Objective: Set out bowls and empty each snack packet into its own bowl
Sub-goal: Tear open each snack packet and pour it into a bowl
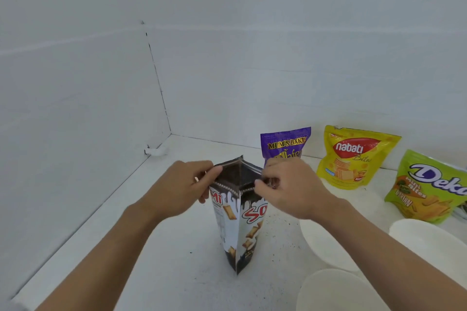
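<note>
A black-and-white snack packet (240, 222) stands upright on the white counter (141, 247) in the middle of the view. My left hand (187, 184) pinches the left side of its top edge and my right hand (290, 184) pinches the right side, with the mouth pulled apart between them. A purple wafer packet (285, 142) stands behind my right hand, partly hidden. A yellow Nabati packet (353, 156) and a green Deka packet (429, 187) lean against the back wall at right. Three white bowls sit at lower right: one (326, 242) under my right forearm, one (336, 293) nearest me, one (434, 242) at the far right.
White walls meet in a corner at the back left, close behind the counter. A small white blob (156, 151) lies at the foot of the left wall. Dark specks dot the counter around the packet.
</note>
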`<action>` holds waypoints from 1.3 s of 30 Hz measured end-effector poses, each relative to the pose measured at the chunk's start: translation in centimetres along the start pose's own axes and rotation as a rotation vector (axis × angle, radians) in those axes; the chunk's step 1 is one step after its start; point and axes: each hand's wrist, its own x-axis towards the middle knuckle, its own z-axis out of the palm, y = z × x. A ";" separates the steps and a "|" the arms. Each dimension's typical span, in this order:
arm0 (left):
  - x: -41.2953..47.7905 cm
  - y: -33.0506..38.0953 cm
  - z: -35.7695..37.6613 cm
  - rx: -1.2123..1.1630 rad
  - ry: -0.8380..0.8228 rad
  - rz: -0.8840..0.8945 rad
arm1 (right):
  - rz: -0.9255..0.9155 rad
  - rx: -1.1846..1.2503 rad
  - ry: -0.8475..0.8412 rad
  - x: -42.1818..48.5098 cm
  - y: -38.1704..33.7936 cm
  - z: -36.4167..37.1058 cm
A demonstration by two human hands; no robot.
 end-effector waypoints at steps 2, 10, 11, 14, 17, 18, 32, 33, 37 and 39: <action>-0.4 -0.3 1.1 -0.027 0.031 0.020 | -0.046 0.064 -0.027 -0.5 -0.1 0.8; -1.8 -1.8 1.7 0.031 0.198 0.060 | -0.219 0.022 0.021 -1.5 0.6 1.1; -1.9 -2.4 1.0 0.075 0.199 0.034 | -0.213 0.017 0.024 -1.6 0.9 1.1; -2.0 -2.9 0.6 0.124 0.135 0.013 | -0.218 0.047 0.071 -1.7 0.5 1.5; -2.4 -1.8 2.0 -0.025 0.149 0.024 | -0.198 0.093 0.113 -1.7 -0.3 2.2; -2.7 -1.5 2.5 -0.127 0.139 0.006 | -0.181 0.106 0.111 -1.8 -0.5 2.4; -7.9 -1.7 9.2 -0.735 0.085 -0.196 | -0.509 0.015 0.225 -1.5 -3.7 3.6; -8.1 -1.8 9.5 -0.739 0.073 -0.210 | -0.528 0.009 0.231 -1.2 -3.9 3.7; -8.3 -0.9 9.7 -0.802 0.035 -0.245 | -0.531 0.024 0.288 0.0 -4.9 3.5; -8.1 -1.1 9.7 -0.855 0.040 -0.258 | -0.516 0.087 0.356 0.7 -5.4 2.9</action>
